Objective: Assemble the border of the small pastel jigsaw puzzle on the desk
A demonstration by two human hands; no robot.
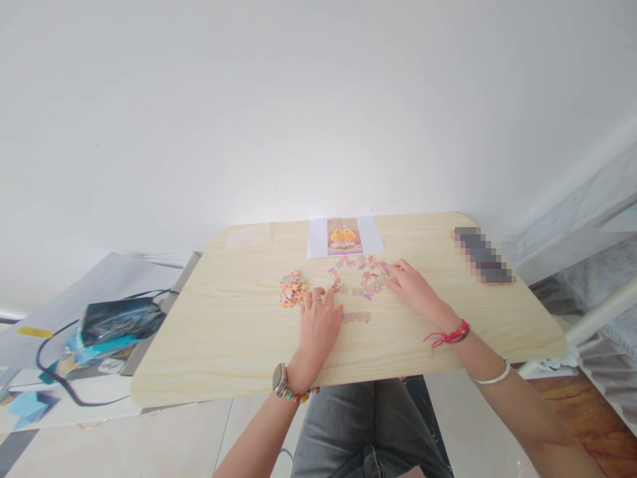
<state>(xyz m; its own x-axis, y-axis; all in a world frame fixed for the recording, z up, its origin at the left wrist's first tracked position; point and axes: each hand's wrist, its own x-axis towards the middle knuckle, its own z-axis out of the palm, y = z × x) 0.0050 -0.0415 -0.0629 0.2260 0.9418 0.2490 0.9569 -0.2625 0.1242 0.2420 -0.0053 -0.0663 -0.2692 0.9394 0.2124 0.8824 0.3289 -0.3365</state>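
On a light wooden table (pixel 239 345) lie small pastel jigsaw pieces. A tight heap of pieces (pixel 292 289) sits left of centre; a looser spread of pieces (pixel 359 276) lies in the middle. My left hand (pixel 318 325) rests flat on the table between the heap and the spread, fingers apart, holding nothing. My right hand (pixel 411 284) reaches into the right edge of the spread, fingertips on the pieces; whether it pinches one I cannot tell. A short joined strip of pieces (pixel 356 317) lies just right of my left hand. A printed reference picture (pixel 344 236) lies at the far edge.
A blurred dark flat object (pixel 482 255) lies at the table's far right. A lower surface to the left holds a dark box (pixel 122 320), papers and a black cable (pixel 54 382). A white metal frame (pixel 592 318) stands right of the table. A white wall lies behind.
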